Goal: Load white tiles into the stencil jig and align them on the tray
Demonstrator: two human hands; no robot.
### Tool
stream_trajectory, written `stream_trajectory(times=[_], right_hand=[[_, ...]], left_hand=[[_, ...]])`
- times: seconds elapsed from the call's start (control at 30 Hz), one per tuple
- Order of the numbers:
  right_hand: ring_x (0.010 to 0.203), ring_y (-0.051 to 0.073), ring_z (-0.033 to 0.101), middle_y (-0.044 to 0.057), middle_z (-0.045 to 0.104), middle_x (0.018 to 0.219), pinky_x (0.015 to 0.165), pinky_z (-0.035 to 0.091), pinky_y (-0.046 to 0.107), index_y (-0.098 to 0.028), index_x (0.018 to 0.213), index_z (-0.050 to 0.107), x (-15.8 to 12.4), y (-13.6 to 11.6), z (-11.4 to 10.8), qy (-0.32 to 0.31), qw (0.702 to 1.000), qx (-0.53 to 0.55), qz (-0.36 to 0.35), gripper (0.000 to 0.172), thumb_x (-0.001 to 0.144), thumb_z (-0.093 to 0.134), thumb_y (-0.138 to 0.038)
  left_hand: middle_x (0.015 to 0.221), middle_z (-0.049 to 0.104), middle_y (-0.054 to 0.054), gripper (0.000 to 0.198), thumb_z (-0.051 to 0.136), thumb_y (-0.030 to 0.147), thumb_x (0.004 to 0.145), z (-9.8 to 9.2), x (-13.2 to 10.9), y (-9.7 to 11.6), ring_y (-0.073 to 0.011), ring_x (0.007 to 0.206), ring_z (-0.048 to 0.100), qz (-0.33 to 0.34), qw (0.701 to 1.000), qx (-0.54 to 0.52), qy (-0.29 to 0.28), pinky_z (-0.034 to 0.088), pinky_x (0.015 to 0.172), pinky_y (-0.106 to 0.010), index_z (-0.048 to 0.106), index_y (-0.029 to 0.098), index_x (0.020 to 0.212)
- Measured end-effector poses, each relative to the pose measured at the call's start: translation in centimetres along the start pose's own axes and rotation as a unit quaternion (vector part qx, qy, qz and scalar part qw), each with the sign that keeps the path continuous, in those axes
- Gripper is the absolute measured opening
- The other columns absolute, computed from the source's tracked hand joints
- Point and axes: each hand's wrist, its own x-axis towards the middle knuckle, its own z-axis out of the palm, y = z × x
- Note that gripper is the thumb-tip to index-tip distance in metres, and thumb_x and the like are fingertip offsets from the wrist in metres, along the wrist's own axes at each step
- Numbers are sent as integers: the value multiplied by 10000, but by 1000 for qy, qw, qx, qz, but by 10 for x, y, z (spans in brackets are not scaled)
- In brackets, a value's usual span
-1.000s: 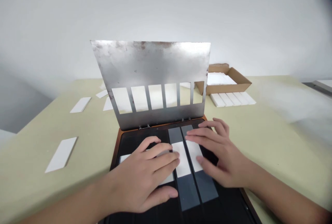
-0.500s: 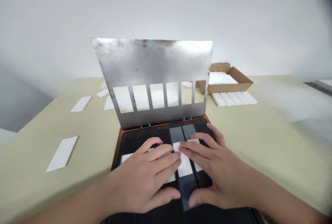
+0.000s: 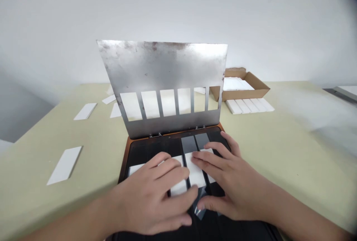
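Observation:
Both my hands lie flat on white rectangular strips on a black tray (image 3: 156, 148) with an orange-brown rim. My left hand (image 3: 146, 192) covers a white strip (image 3: 178, 188) and reaches toward another at the far left (image 3: 136, 169). My right hand (image 3: 231, 185) rests its fingers on a central white strip (image 3: 194, 169) and on a narrower one (image 3: 209, 159). Its thumb is beside a creased, shiny dark film (image 3: 199, 204) below them. Grey film strips (image 3: 189, 143) show above the white strips. My hands hide the strips' lower parts.
A steel stencil plate (image 3: 161, 70) stands hinged at the tray's back, with several rectangular slots. Behind it, on the pale green table (image 3: 279, 151), are a cardboard box (image 3: 245, 81) of white strips, a row of white strips (image 3: 245, 106), and loose strips (image 3: 64, 165) at left.
My right hand has moved left and in over the central strip. The dark film below the strips now looks bunched and creased. My left hand has shifted slightly lower, showing more of the white strip.

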Motion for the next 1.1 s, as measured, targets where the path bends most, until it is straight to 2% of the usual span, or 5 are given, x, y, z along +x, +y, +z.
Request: stream_trajectory(times=[0.13, 0.53, 0.77, 0.97, 1.1], right_hand=[[1359, 314, 490, 30, 638, 1495, 1319, -55, 569, -208, 1511, 574, 1, 1, 0, 18, 1000, -7, -4, 671, 1006, 602, -650], [1332, 319, 508, 39, 658, 1475, 1320, -2, 588, -218, 1484, 600, 1, 4, -3, 21, 1000, 7, -6, 616, 1006, 620, -605], [1340, 315, 512, 47, 679, 1438, 1335, -68, 569, -194, 1527, 559, 0, 7, 1, 61, 997, 47, -29, 985, 804, 693, -850], [1293, 288, 545, 48, 713, 1372, 1330, -24, 598, -204, 1376, 656, 5, 3, 9, 55, 998, 23, 4, 496, 1004, 649, -530], [1233, 288, 580, 53, 746, 1295, 1329, 30, 627, -226, 1309, 692, 9, 2, 11, 81, 996, 34, 12, 443, 983, 678, -525]], left_hand=[[727, 620, 1, 322, 736, 488, 972, -3, 4, 8, -182, 628, 542, 96, 995, -6, -26, 488, 621, -369, 757, 244, 1181], [1038, 754, -96, 555, 637, 590, 1023, 4, -3, 8, -227, 865, 646, 96, 994, 5, -51, 507, 855, -423, 733, 110, 1284], [1172, 779, -58, 415, 550, 478, 1096, 6, -5, 9, -228, 942, 655, 70, 997, 26, -8, 472, 891, -442, 766, 144, 1215], [1221, 750, -93, 383, 615, 435, 1055, 4, -3, 8, -252, 1028, 651, 3, 999, 43, -24, 463, 943, -430, 707, 177, 1322], [1140, 728, -85, 369, 727, 326, 959, 2, -3, 8, -251, 961, 661, -9, 999, 30, 8, 491, 896, -428, 695, 225, 1313]])
